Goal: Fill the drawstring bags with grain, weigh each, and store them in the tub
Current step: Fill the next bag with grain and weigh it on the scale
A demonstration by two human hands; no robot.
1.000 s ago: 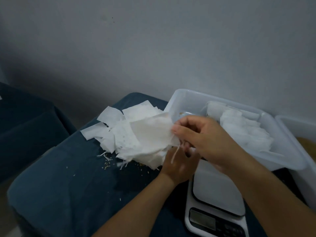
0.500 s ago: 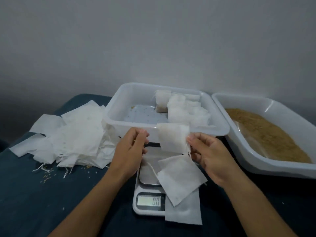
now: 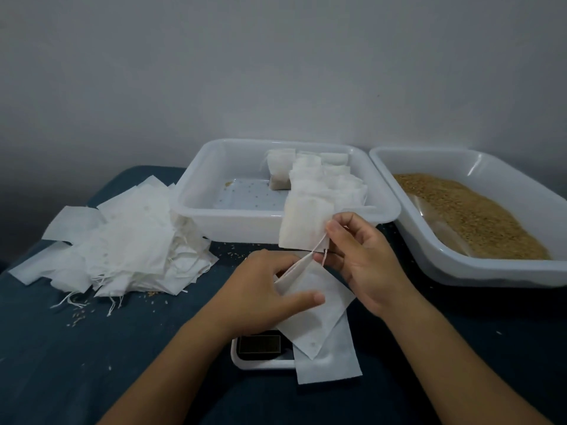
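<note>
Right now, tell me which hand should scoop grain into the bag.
Right, probably. The right hand is nearer the grain tray and pinches only the upper bag; the left hand holds the lower bag over the scale.

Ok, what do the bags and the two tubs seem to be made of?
The held bag looks like thin white non-woven fabric, matte and slightly translucent, with a string drawcord; it creases softly. The storage tub and grain tub look like moulded white plastic: smooth, faintly glossy, semi-translucent walls and rounded rims.
</note>
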